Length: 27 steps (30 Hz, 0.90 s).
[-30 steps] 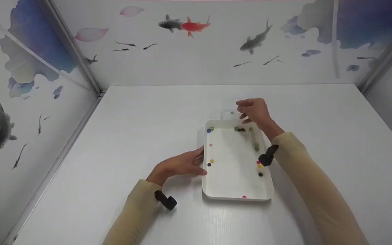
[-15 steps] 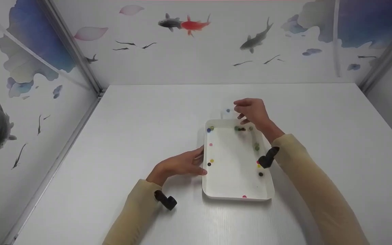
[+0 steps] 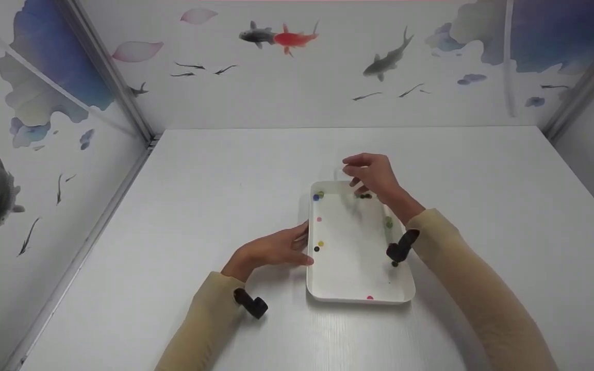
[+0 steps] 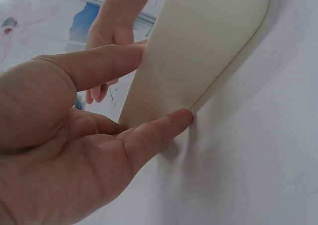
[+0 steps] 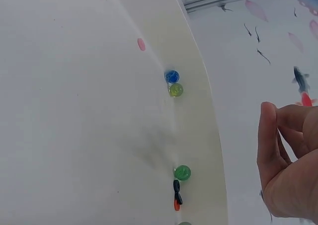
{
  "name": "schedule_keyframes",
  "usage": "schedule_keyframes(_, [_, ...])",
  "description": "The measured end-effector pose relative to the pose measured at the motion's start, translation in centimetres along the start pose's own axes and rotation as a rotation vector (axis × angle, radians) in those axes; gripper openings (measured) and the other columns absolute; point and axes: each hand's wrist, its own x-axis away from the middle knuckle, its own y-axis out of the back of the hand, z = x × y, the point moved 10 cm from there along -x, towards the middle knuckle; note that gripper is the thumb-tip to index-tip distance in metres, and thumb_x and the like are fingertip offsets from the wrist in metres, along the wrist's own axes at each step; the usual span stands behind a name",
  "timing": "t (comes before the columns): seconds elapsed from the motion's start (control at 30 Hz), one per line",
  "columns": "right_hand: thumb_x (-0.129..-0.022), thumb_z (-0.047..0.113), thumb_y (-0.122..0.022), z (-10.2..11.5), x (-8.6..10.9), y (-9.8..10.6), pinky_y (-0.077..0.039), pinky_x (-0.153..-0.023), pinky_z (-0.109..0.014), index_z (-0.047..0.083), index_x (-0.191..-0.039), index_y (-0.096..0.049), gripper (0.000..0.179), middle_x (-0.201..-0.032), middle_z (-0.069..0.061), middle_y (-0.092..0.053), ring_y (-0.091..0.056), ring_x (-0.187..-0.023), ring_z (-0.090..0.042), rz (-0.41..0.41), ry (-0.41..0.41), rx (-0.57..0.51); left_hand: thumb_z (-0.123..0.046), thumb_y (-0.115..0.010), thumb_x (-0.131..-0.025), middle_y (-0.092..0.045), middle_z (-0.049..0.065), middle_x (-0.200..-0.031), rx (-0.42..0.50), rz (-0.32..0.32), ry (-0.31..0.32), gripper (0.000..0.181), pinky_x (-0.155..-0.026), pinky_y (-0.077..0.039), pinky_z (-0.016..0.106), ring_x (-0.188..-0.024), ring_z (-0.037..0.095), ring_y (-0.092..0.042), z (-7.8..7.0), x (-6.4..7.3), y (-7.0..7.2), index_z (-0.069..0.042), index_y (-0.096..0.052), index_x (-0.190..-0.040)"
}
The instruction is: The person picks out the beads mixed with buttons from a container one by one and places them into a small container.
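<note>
A shallow white tray [image 3: 359,268] lies on the table, its small marbles and flat colored discs mostly along the walls. My left hand [image 3: 274,249] holds the tray's left wall; in the left wrist view its thumb [image 4: 112,63] is at the rim and a finger [image 4: 161,130] at the lower edge. Over the far end hovers my right hand [image 3: 372,175], thumb and forefinger tips [image 5: 268,111] together, with nothing visible between them. In the right wrist view a blue marble [image 5: 172,76], a yellow-green marble [image 5: 176,90] and a green marble [image 5: 183,173] sit against the wall.
Just beyond the tray's far wall a faint transparent edge [image 3: 335,174] shows, partly hidden by the right hand. A green marble [image 3: 389,221] lies along the right wall and a pink disc [image 3: 370,297] at the near wall. White panels with painted fish [image 3: 297,39] enclose the table.
My right hand has moved left and slightly down, over the tray's far end. The small bluish bead seen beside its fingertips is no longer visible. The left hand and tray stay put.
</note>
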Motion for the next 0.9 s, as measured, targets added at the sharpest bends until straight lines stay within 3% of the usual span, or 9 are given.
schedule_keyframes(0.17, [-0.087,0.025,-0.062,-0.3,0.4,-0.7,-0.053,-0.051,-0.028,0.015,-0.112,-0.064,0.027,-0.105,-0.007,-0.062,-0.063,-0.074,-0.029,0.012,-0.024,0.007,-0.023,-0.071,-0.079,-0.012,-0.007,-0.154,-0.006,0.004,-0.014,0.097,-0.115,-0.017,0.032,-0.140,0.006,-0.017,0.0,0.0,0.0,-0.020,-0.002,-0.148])
schedule_keyframes(0.43, [-0.086,0.027,-0.063,-0.7,0.5,-2.1,-0.056,-0.056,-0.032,0.014,-0.113,-0.063,0.030,-0.107,-0.011,-0.063,-0.062,-0.068,-0.019,0.051,-0.021,0.024,-0.019,-0.071,-0.080,-0.008,-0.008,-0.155,0.030,0.018,-0.038,0.098,-0.116,-0.015,0.032,-0.140,0.006,-0.015,-0.1,0.0,-0.1,-0.021,-0.001,-0.148])
schedule_keyframes(0.67, [-0.086,0.029,-0.063,-0.6,0.7,-3.1,-0.056,-0.058,-0.033,0.015,-0.113,-0.063,0.031,-0.112,-0.015,-0.061,-0.064,-0.071,-0.021,0.083,-0.018,0.030,-0.019,-0.070,-0.080,-0.007,-0.008,-0.155,0.039,0.028,-0.051,0.098,-0.116,-0.015,0.032,-0.141,0.006,-0.013,-0.2,0.0,-0.1,-0.022,-0.001,-0.148])
schedule_keyframes(0.9, [-0.088,0.028,-0.060,-0.8,1.1,-4.0,-0.056,-0.059,-0.035,0.012,-0.113,-0.063,0.030,-0.110,-0.010,-0.062,-0.066,-0.075,-0.026,0.124,-0.015,0.024,-0.022,-0.070,-0.080,-0.007,-0.007,-0.155,0.016,0.023,-0.048,0.097,-0.116,-0.013,0.035,-0.142,0.008,-0.011,-0.2,0.0,-0.1,-0.023,-0.001,-0.148])
